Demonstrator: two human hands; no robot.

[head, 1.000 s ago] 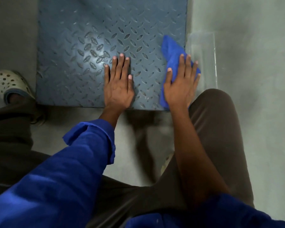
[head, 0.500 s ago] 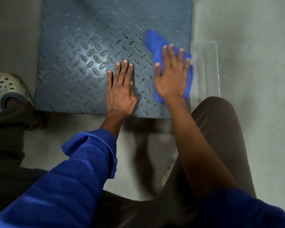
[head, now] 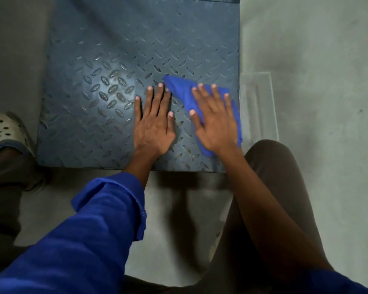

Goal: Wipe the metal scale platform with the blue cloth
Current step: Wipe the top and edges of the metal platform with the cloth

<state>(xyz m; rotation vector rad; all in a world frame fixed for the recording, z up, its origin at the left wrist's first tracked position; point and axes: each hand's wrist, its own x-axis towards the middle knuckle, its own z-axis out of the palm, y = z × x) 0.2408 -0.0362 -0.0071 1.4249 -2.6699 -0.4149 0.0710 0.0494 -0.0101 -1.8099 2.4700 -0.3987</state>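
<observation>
Head view: right hand point(head: 217, 124) spread flat on blue cloth point(head: 179, 90), near right edge of platform point(head: 115, 49). Left hand point(head: 153, 126) flat alongside, holding nothing; most unreached surface lies leftward.

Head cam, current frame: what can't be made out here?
- Blue cloth: middle hidden under the right hand, head view.
- Metal scale platform: far left corner cut off by the top edge; patches hidden under the left hand and cloth.
- Clear object right of platform: see-through, faint, kind unclear.
- Perforated shoe: cut off by the left edge.
</observation>
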